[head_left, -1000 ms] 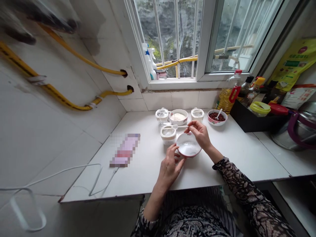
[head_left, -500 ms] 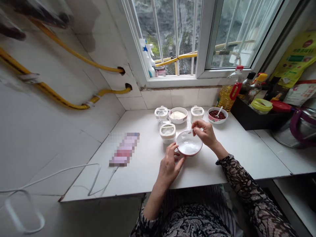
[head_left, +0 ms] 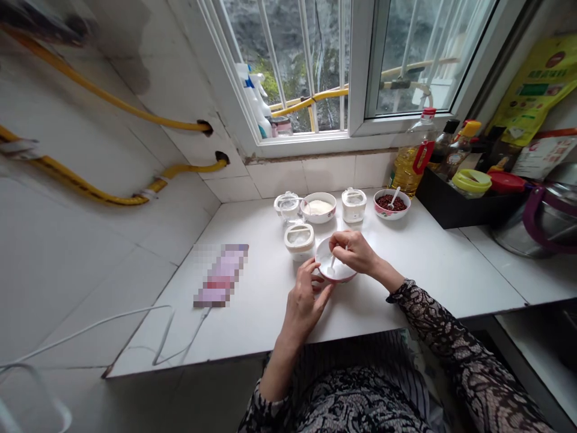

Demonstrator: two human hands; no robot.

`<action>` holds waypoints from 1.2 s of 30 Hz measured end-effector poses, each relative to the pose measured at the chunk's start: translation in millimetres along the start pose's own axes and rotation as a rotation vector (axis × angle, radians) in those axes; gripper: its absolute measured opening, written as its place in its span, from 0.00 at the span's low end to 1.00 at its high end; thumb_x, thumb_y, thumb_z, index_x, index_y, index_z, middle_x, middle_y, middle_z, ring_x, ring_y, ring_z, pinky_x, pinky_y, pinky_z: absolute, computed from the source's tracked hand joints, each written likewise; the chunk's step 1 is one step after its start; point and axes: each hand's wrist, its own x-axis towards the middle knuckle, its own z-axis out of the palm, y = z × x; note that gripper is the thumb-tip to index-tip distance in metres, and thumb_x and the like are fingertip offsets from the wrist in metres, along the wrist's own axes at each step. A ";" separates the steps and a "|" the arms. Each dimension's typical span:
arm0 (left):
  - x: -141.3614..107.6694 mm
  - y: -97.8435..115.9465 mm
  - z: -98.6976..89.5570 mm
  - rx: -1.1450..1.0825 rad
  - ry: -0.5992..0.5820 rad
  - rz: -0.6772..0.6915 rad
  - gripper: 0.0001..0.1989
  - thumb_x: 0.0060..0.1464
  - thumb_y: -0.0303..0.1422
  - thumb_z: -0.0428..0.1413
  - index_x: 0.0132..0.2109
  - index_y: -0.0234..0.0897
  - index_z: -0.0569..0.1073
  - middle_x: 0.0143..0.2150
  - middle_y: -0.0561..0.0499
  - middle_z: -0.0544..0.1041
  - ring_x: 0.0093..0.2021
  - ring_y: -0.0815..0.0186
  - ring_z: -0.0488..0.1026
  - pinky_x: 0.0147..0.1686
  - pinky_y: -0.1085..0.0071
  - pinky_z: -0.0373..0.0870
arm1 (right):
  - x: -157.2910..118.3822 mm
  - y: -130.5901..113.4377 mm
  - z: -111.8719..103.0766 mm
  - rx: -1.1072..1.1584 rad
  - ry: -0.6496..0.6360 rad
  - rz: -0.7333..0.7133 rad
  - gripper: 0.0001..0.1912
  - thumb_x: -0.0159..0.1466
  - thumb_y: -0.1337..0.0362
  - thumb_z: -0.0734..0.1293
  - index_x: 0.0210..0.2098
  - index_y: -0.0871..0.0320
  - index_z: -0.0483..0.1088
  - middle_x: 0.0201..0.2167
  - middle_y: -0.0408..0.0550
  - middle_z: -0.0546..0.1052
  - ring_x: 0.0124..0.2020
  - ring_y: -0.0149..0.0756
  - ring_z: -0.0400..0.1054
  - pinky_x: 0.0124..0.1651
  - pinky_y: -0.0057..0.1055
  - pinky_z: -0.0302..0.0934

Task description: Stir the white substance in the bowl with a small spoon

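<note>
**Two hands at small red-rimmed bowl on white counter, spoon in bowl**

White tiled counter (head_left: 419, 276) runs under a white-framed barred window (head_left: 360, 66), with yellow gas hoses (head_left: 99, 90) along the tiled wall at 10 o'clock. Black plastic tray (head_left: 460, 207) of bottles and jars at 2 o'clock; steel pot with purple handle (head_left: 536, 222) at 3 o'clock. Blurred pink-and-white flat item (head_left: 220, 276) at 9 o'clock, thin white cable (head_left: 112, 325) beyond it.

Row at 12 o'clock: glass jar with lid (head_left: 287, 207), white bowl of pale powder (head_left: 318, 207), lidded white canister (head_left: 354, 204), floral bowl of red beans (head_left: 390, 203) with a spoon in it. Lidded white tub (head_left: 299, 240) sits at 11 o'clock, just beside the hands.

Small white bowl with red rim (head_left: 336, 278) is on the counter, center, just past the counter's near edge, white contents inside. Left hand (head_left: 304, 307) grips its rim at 7 o'clock, fingers curled against it. Right hand (head_left: 354, 251) is clenched in a pinch on a small white spoon (head_left: 332, 264), bowl of the spoon down inside the bowl.
</note>
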 end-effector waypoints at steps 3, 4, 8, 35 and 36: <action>-0.5 -0.7 0.4 0.001 -0.005 -0.003 0.19 0.61 0.33 0.57 0.57 0.40 0.62 0.61 0.39 0.66 0.35 0.69 0.78 0.32 0.68 0.82 | 0.6 1.9 -1.5 0.128 0.026 0.120 0.05 0.51 0.67 0.59 0.20 0.56 0.64 0.14 0.38 0.64 0.19 0.27 0.56 0.26 0.26 0.52; -0.6 -0.8 0.4 0.001 -0.008 -0.003 0.19 0.61 0.33 0.57 0.57 0.40 0.62 0.61 0.39 0.66 0.35 0.69 0.78 0.32 0.68 0.82 | 0.9 2.5 -2.5 0.182 0.032 0.162 0.05 0.51 0.66 0.59 0.20 0.57 0.65 0.13 0.37 0.64 0.17 0.27 0.56 0.24 0.26 0.51; -0.6 -0.8 -0.2 0.013 -0.015 -0.006 0.19 0.60 0.32 0.56 0.57 0.40 0.62 0.61 0.39 0.66 0.35 0.69 0.78 0.32 0.68 0.82 | 3.1 4.4 -6.2 0.364 0.070 0.275 0.05 0.50 0.64 0.60 0.21 0.57 0.66 0.12 0.37 0.64 0.15 0.26 0.55 0.21 0.25 0.50; 0.5 -3.5 2.1 0.021 -0.015 0.015 0.20 0.59 0.30 0.57 0.56 0.40 0.61 0.60 0.38 0.66 0.35 0.69 0.78 0.33 0.67 0.83 | 13.6 15.3 1.7 0.517 0.139 0.218 0.05 0.60 0.61 0.64 0.34 0.56 0.65 0.24 0.43 0.77 0.28 0.33 0.72 0.37 0.32 0.67; 0.5 -3.7 2.2 0.022 -0.016 0.017 0.20 0.59 0.30 0.57 0.56 0.40 0.61 0.60 0.38 0.66 0.35 0.69 0.78 0.33 0.67 0.83 | 13.4 14.5 5.0 0.477 0.126 0.180 0.05 0.61 0.62 0.63 0.36 0.56 0.65 0.27 0.45 0.78 0.30 0.33 0.73 0.37 0.32 0.67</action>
